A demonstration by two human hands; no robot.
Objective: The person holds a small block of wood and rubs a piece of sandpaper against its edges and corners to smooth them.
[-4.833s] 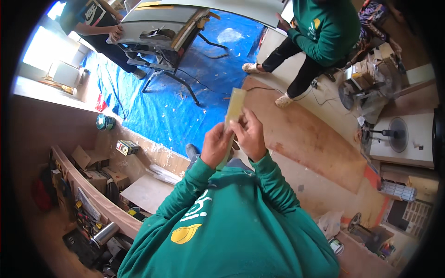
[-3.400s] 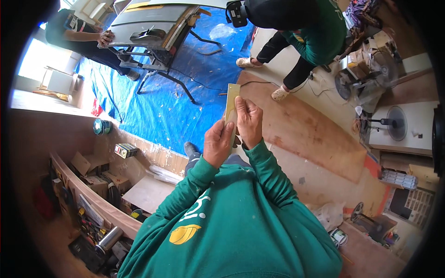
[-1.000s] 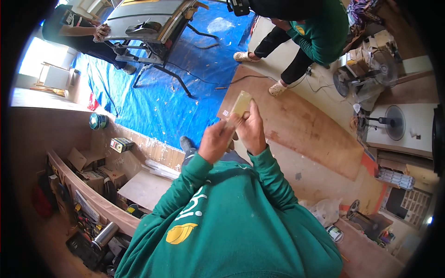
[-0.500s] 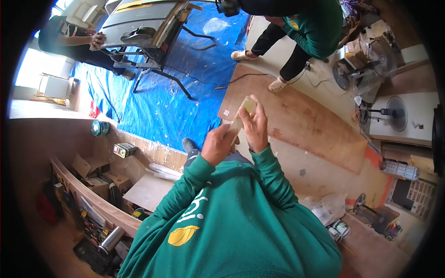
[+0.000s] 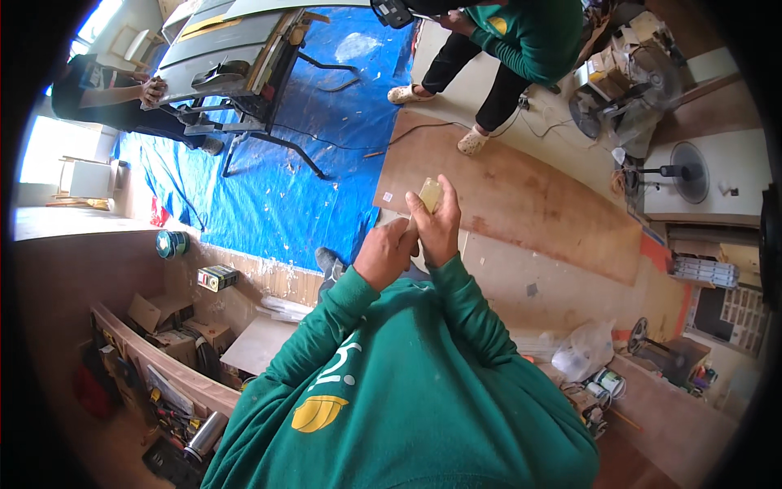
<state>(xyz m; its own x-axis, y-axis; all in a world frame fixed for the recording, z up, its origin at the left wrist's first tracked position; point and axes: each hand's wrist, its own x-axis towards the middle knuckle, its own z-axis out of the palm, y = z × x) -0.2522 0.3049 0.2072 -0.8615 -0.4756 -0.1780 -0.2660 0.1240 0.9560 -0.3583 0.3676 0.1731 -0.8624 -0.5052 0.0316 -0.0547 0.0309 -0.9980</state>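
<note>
In front of my chest, my right hand [image 5: 440, 226] grips a small flat pale-yellow rectangular piece [image 5: 431, 191], with the thumb across its face. Its upper end shows between thumb and fingers; the lower part is hidden, and I cannot tell its exact kind. My left hand [image 5: 383, 255] is closed, knuckles up, against the base of the right hand. Whatever sits between the left fingers is hidden. Both forearms are in green sleeves.
A folding workbench [image 5: 236, 134] bearing boards and a hand plane [image 5: 221, 77] stands on a blue tarp [image 5: 326, 204]. One person's hands [image 5: 152, 91] rest at its edge. Another person in light clogs [image 5: 472, 142] stands by a large plywood sheet [image 5: 521, 204]. Boxes [image 5: 167, 314] lie left, a fan [image 5: 689, 173] right.
The left hand has moved down the piece toward the right palm, and less of the piece shows. The view has shifted slightly. The person opposite has lifted a hand near a handheld object.
</note>
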